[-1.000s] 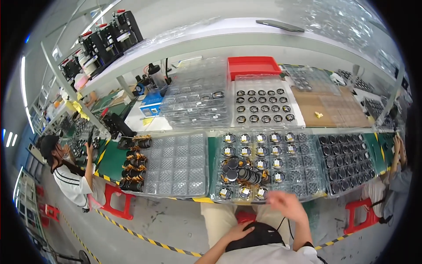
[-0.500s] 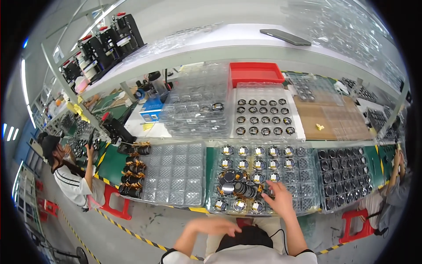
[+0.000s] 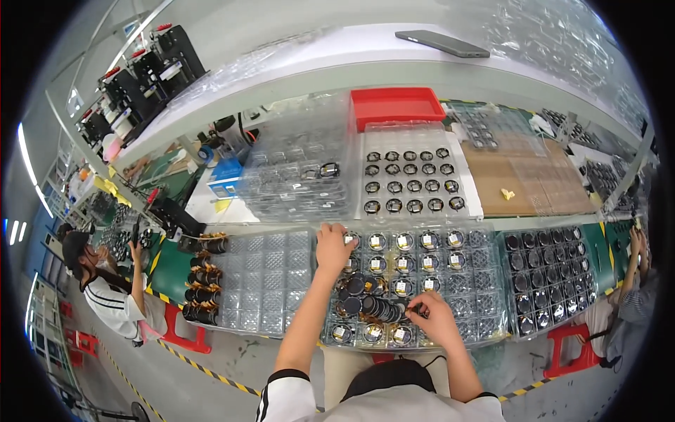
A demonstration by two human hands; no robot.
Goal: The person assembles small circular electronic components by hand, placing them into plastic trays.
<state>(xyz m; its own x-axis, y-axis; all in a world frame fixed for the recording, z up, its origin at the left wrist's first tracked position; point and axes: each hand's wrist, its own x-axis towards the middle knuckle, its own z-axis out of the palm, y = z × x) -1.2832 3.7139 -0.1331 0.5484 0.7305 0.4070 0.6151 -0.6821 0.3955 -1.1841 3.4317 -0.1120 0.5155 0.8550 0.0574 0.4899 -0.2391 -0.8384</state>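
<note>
In front of me lies a clear plastic tray (image 3: 460, 302) of round cells, many holding round black parts with white labels. My left hand (image 3: 333, 247) lies over its far left corner, fingers forward and thumb apart, beside a labelled round part (image 3: 351, 240) that it partly covers. Near the tray's front middle, my right hand (image 3: 434, 320) pinches a small dark round part (image 3: 420, 308), mostly hidden by the fingertips. Just left of that hand, a leaning row of black discs (image 3: 383, 309) lies on the tray, with more loose round parts (image 3: 356, 285) heaped behind it.
To the left, another clear tray (image 3: 264, 281) bears black parts with orange flex strips (image 3: 204, 278). A tray of dark lenses (image 3: 548, 281) stands right. Behind are stacked clear trays (image 3: 299, 190), a part-filled tray (image 3: 411, 183), a red bin (image 3: 397, 105) and a shelf (image 3: 316, 74). People sit at both sides.
My left hand has gone from near my lap to the middle tray's far left corner. My right hand has shifted slightly and its spread fingers have closed on a small part. The view has shifted.
</note>
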